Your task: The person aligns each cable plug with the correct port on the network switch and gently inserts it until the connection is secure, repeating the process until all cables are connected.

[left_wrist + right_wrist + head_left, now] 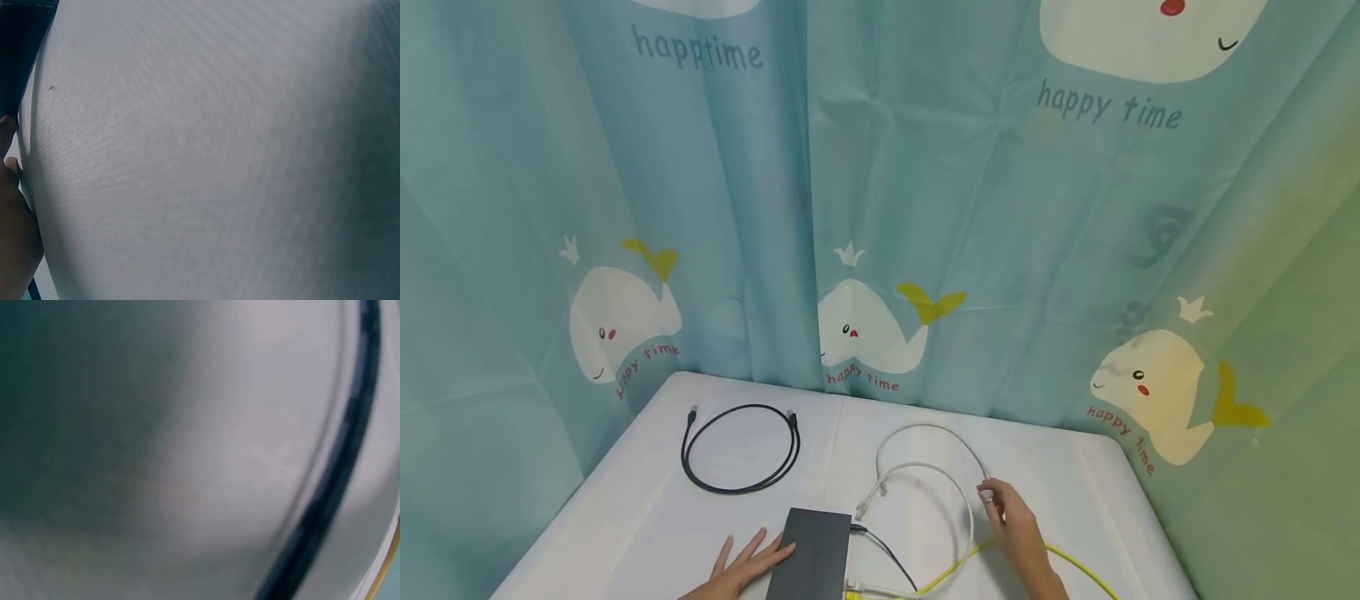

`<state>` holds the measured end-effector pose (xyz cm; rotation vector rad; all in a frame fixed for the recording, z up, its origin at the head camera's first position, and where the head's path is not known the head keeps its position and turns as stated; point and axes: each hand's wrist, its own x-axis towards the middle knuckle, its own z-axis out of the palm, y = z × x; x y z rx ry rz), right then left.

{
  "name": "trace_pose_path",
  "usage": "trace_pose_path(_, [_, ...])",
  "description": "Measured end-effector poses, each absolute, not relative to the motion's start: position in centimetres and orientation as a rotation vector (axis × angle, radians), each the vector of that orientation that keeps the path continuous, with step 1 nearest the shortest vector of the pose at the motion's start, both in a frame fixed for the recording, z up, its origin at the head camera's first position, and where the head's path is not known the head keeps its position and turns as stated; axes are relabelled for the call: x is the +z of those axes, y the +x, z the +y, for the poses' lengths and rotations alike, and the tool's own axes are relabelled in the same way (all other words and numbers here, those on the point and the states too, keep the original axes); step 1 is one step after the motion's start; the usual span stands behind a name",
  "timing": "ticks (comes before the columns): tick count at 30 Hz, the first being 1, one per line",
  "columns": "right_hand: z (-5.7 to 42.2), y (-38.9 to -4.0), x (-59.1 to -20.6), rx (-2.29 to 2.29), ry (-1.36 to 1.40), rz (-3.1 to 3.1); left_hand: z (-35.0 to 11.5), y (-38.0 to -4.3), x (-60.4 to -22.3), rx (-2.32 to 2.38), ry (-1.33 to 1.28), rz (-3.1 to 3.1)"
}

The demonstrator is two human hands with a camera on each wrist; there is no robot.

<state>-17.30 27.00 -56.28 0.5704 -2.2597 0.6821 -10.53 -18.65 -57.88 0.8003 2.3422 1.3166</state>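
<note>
My left hand point(741, 571) lies with spread fingers, fingertips touching the left side of a flat black network switch point(812, 550). In the left wrist view, that hand point(15, 231) and the dark switch point(22, 56) show only at the left edge. My right hand point(1018, 529) pinches the plug point(986, 496) of a white network cable point(932, 426), which arcs back and left to its other end. A second white cable point(967, 508) runs from the switch's right side in a loop to a loose clear plug point(862, 509).
A coiled black network cable point(741, 490) lies at the back left of the white table point(647, 475). A black cord point(887, 551) and a yellow cable point(1078, 565) run from the switch's right side. Blurred in the right wrist view is a dark cord point(340, 462). A curtain point(775, 208) hangs behind.
</note>
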Motion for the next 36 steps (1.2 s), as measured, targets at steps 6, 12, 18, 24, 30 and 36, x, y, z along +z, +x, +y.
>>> trace_pose_path(6, [26.9,-17.5,-55.9,0.768,0.515,-2.174,-18.6,-10.6,-57.9,1.324,0.807,2.342])
trace_pose_path(12, [27.0,-18.0,-55.7,0.784,0.740,-2.037,-18.7,-10.7,-58.1,1.334,0.817,2.324])
trace_pose_path(18, [26.7,-18.0,-55.8,0.820,0.831,-2.052,-18.7,-10.9,-58.0,1.323,0.820,2.304])
trace_pose_path(24, [26.3,-17.7,-55.6,0.871,0.889,-2.114,-18.6,-10.8,-57.9,1.321,0.787,2.313])
trace_pose_path(30, [25.9,-17.4,-55.1,0.907,0.860,-2.184,-18.6,-10.8,-58.0,1.329,0.795,2.321])
trace_pose_path(36, [25.5,-17.4,-54.6,0.864,0.802,-2.227,-18.6,-10.8,-57.9,1.304,0.810,2.341])
